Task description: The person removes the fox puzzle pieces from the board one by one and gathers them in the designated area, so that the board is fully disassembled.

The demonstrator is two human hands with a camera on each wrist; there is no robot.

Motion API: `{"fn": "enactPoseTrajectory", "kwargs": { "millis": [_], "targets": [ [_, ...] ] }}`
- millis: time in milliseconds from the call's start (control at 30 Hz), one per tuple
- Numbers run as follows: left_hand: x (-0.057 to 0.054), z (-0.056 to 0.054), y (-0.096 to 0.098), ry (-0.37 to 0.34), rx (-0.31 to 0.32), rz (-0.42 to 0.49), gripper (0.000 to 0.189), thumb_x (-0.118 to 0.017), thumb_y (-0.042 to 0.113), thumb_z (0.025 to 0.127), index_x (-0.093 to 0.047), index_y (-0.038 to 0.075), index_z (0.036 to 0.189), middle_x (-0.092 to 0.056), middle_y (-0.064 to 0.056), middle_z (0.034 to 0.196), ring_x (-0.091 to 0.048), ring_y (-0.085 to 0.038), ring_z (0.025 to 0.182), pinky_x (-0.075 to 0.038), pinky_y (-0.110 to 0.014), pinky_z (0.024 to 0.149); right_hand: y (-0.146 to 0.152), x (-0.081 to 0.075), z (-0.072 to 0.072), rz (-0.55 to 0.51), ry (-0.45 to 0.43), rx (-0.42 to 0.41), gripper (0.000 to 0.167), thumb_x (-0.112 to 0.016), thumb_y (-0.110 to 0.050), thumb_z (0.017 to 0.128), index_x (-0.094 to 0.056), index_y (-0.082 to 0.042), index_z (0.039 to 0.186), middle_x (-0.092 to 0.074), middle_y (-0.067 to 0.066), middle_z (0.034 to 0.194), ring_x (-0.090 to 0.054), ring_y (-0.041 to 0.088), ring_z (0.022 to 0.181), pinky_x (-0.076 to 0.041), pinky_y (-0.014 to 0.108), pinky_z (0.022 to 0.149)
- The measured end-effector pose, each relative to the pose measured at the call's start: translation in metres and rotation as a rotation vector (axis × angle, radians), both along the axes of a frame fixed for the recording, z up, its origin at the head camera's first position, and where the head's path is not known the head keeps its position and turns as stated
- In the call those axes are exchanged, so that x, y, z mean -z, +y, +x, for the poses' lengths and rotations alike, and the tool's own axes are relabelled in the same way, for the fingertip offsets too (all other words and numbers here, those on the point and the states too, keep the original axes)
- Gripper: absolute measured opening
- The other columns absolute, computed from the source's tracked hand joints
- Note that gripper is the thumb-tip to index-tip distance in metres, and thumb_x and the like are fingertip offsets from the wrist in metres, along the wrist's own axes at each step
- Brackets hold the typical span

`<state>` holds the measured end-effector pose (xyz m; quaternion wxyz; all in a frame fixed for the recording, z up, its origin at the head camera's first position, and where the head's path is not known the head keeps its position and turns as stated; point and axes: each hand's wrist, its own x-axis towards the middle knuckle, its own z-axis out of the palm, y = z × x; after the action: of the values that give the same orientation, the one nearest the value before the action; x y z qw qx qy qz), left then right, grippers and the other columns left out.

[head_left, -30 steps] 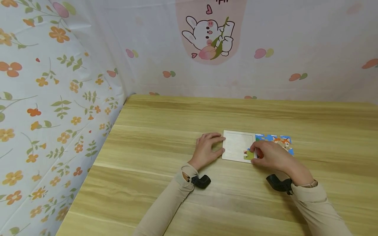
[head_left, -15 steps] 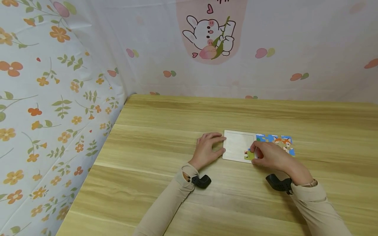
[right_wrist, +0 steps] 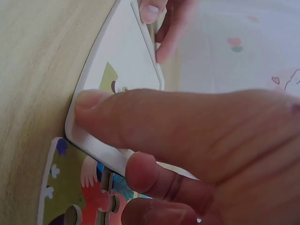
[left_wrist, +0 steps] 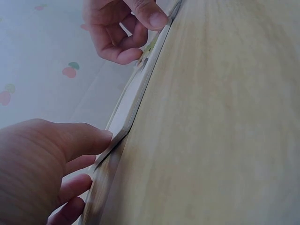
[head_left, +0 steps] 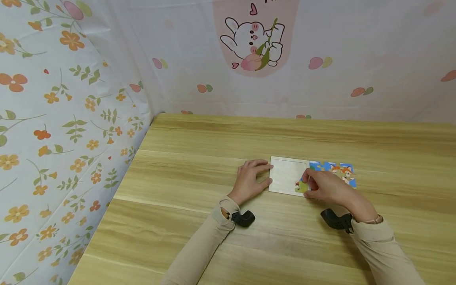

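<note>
A white puzzle tray with a raised rim lies flat on the table. At its left edge my left hand rests, thumb and index fingertips touching the rim; the left wrist view shows the thumb at a corner. In the tray's near right corner sits a green puzzle piece. My right hand holds this piece between bent index finger and thumb, the thumb lying over the corner in the right wrist view and hiding part of the piece. Further puzzle pieces, showing an orange animal on blue, lie beyond that hand.
The pieces at the tray's right lie close against its edge, partly under my right hand; a red and green portion shows in the right wrist view. The wooden table meets a patterned cloth at the back and left.
</note>
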<state>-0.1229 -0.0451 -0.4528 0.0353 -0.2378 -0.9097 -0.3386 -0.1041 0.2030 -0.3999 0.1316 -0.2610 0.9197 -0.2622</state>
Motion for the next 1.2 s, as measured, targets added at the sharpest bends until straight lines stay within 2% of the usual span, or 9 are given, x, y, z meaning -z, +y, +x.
{"fn": "enactPoseTrajectory", "kwargs": {
  "millis": [200,400,533,767,1200],
  "targets": [
    [-0.0013,0.0003,0.0003,-0.004,0.000,0.002,0.037,-0.068,0.025,0.084,-0.065,0.017,0.120,-0.054,0.001,0.128,-0.043,-0.019,0.118,-0.030,-0.040,0.090,-0.0008,-0.0009,0.0007,0.001,0.021,0.017,0.028,-0.076,-0.009,0.074,-0.053,-0.005,0.089,-0.045,-0.005,0.068,-0.041,0.008,0.060,-0.036,0.027,0.056],
    [-0.0015,0.0002,-0.0003,-0.006,-0.003,-0.006,0.037,-0.068,0.025,0.084,-0.065,0.017,0.120,-0.054,0.002,0.128,-0.042,-0.018,0.118,-0.030,-0.040,0.091,-0.0030,-0.0008,0.0036,0.023,0.068,0.062,0.031,-0.080,-0.011,0.071,-0.054,-0.007,0.087,-0.045,0.003,0.082,-0.043,0.013,0.068,-0.037,0.028,0.057],
    [-0.0017,0.0004,-0.0004,-0.005,-0.002,-0.005,0.037,-0.068,0.025,0.084,-0.065,0.017,0.120,-0.054,0.002,0.128,-0.043,-0.018,0.118,-0.030,-0.039,0.091,-0.0035,-0.0009,0.0049,0.033,0.080,0.076,0.032,-0.080,-0.012,0.070,-0.055,-0.007,0.088,-0.045,0.005,0.087,-0.042,0.013,0.067,-0.036,0.029,0.056],
    [-0.0022,0.0010,0.0005,-0.003,0.004,-0.003,0.036,-0.068,0.024,0.084,-0.065,0.016,0.119,-0.054,0.001,0.128,-0.043,-0.019,0.118,-0.030,-0.039,0.090,-0.0031,0.0012,0.0043,0.008,0.098,0.062,0.032,-0.081,-0.009,0.069,-0.054,-0.006,0.086,-0.047,0.002,0.081,-0.042,0.015,0.070,-0.037,0.030,0.059],
    [-0.0016,0.0013,0.0004,-0.007,0.000,-0.004,0.037,-0.068,0.025,0.084,-0.065,0.017,0.120,-0.054,0.001,0.128,-0.042,-0.018,0.118,-0.030,-0.040,0.091,-0.0023,0.0033,0.0040,-0.034,0.067,0.066,0.031,-0.080,-0.005,0.069,-0.053,-0.006,0.085,-0.048,-0.001,0.073,-0.044,0.012,0.063,-0.038,0.029,0.058]
  ]
}}
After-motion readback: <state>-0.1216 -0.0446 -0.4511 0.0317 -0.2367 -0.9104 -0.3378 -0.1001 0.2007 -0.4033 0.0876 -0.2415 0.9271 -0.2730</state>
